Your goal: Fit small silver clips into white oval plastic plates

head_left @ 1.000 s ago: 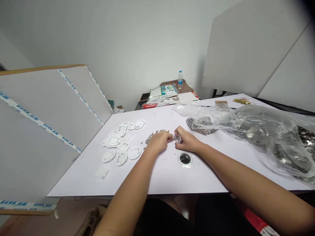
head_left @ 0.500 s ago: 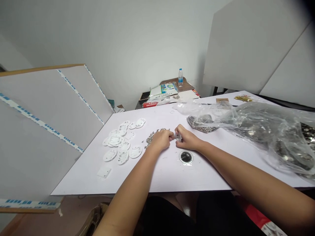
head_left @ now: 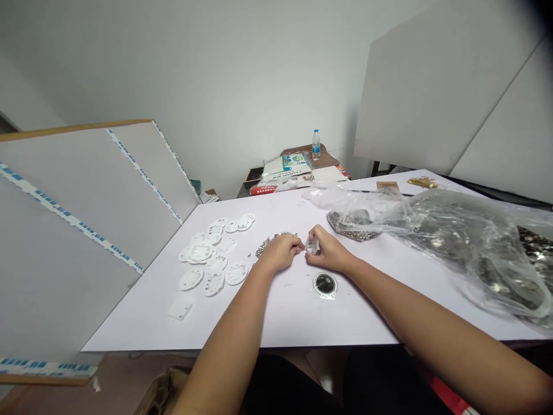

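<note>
R hand (head_left: 330,256) pinches clear plastic pc (head_left: 311,245) near ctr of white table (head_left: 142,328); L hand (head_left: 280,252) has eased back, fingers curled just beside pc, any tiny item held can't be told. Loose metal studs (head_left: 262,249) lie at 9 o'clock from pc, black round disc (head_left: 325,283) at 5 o'clock.

- plain white wall (head_left: 216,86) behind
- white boards (head_left: 86,213) edged with blue-and-white tape, leaning left
- pale boards (head_left: 440,92) standing right
- dark side table (head_left: 254,177) with water bottle (head_left: 316,145)
- brown floor (head_left: 116,369)
</note>
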A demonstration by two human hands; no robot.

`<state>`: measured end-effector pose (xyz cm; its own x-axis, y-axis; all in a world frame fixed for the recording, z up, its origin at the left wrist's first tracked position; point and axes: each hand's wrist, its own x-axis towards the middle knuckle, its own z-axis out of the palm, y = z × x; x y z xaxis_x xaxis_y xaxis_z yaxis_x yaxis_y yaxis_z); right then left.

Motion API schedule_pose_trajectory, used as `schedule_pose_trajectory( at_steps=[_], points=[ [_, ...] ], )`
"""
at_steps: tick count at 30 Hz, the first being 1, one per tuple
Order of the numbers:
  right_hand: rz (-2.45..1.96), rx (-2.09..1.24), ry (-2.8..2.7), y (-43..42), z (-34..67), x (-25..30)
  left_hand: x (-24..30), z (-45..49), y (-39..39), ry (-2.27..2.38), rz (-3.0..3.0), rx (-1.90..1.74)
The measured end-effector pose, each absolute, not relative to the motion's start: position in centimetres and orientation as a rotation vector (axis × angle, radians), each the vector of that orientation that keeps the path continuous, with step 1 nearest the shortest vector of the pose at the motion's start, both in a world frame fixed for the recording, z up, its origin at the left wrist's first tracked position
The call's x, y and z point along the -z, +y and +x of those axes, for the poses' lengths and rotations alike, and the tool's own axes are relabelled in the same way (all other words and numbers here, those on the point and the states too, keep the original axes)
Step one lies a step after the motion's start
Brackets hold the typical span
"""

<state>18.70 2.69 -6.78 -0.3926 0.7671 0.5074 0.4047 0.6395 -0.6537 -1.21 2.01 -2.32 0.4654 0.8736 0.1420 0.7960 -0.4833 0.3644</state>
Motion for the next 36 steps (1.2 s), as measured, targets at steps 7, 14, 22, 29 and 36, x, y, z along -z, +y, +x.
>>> schedule_pose_trajectory(
  at_steps=[7,14,22,29,36],
  points=[
    [-1.108,-0.951,-1.477,3.6,19.1,6.2,2.1,-0.3,2.0,1.314,2.173,-0.924],
    [-0.816,-1.281,-1.424,3.1,18.3,5.6,2.2,0.8,1.9,1.149,1.970,-1.097],
    [-0.800,-1.219,-1.498,2.6,18.4,5.2,2.3,0.5,2.0,1.021,1.660,-1.125],
    [-0.820,-1.118,-1.522,2.5,18.4,5.4,2.0,0.7,1.6,0.972,1.586,-1.149],
    [-0.820,-0.864,-1.507,2.6,18.7,5.5,2.4,0.7,1.8,0.997,1.564,-1.126]
  ],
)
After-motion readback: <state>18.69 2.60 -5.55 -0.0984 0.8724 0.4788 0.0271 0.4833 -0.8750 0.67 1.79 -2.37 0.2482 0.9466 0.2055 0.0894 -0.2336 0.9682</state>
